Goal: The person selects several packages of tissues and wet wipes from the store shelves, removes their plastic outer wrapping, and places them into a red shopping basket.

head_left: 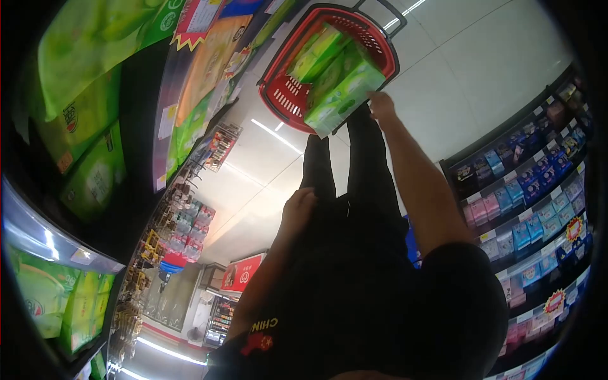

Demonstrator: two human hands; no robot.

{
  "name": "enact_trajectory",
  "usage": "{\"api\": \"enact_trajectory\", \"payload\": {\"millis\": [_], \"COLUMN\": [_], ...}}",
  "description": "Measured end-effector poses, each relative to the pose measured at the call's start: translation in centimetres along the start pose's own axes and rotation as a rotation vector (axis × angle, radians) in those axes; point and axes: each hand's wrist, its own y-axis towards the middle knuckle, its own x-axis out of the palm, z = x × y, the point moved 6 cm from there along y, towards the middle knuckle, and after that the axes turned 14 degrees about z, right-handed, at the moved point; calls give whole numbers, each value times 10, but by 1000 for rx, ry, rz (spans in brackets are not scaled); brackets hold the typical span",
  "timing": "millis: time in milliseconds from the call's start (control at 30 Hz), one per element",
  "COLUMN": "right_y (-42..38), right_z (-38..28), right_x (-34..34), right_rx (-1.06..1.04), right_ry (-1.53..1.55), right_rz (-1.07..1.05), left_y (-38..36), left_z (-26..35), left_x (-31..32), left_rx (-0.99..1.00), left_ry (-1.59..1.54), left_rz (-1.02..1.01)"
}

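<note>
A red basket (pixel 283 101) with dark handles contains green packs (pixel 320 54). The nearest green pack (pixel 345 101) lies tilted, its lower end overlapping the basket's near rim. My right hand (pixel 382 109) is closed at the right edge of this pack, its fingertips partly hidden against it. My left hand (pixel 299 208) hangs beside my left thigh with its fingers curled and nothing visible in them.
Shelves of green packs (pixel 88 145) stand close on the left, with price tags along their edges. Stocked shelves (pixel 525 202) of small blue and pink packs curve along the right. Light floor tiles (pixel 456 69) extend beyond the basket. Hanging goods (pixel 152 247) line the lower left.
</note>
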Motion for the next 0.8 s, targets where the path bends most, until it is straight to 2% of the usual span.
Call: {"api": "enact_trajectory", "payload": {"millis": [67, 133, 233, 333, 433, 600, 733, 800], "right_y": [-24, -43, -49, -51, -57, -70, -133, -176], "right_z": [8, 10, 8, -1, -12, -8, -39, -59], "right_x": [26, 43, 61, 66, 63, 62, 44, 38], "right_rx": [194, 357, 409, 413, 400, 291, 277, 166], "right_ry": [91, 282, 442, 560, 553, 589, 662, 790], "right_rz": [-149, -182, -232, -208, -187, -241, -304, -571], "left_y": [8, 9, 6, 6, 1, -16, -28, -26], "left_z": [-17, -22, -29, -30, -14, 14, 26, 20], "left_x": [-4, -8, -11, -11, -10, -15, -22, -27], "left_rx": [-6, -25, -63, -57, -56, 23, 79, 118], "left_ry": [32, 57, 48, 52, 28, -25, -34, -79], "left_rz": [19, 44, 60, 73, 72, 80, 79, 78]}}
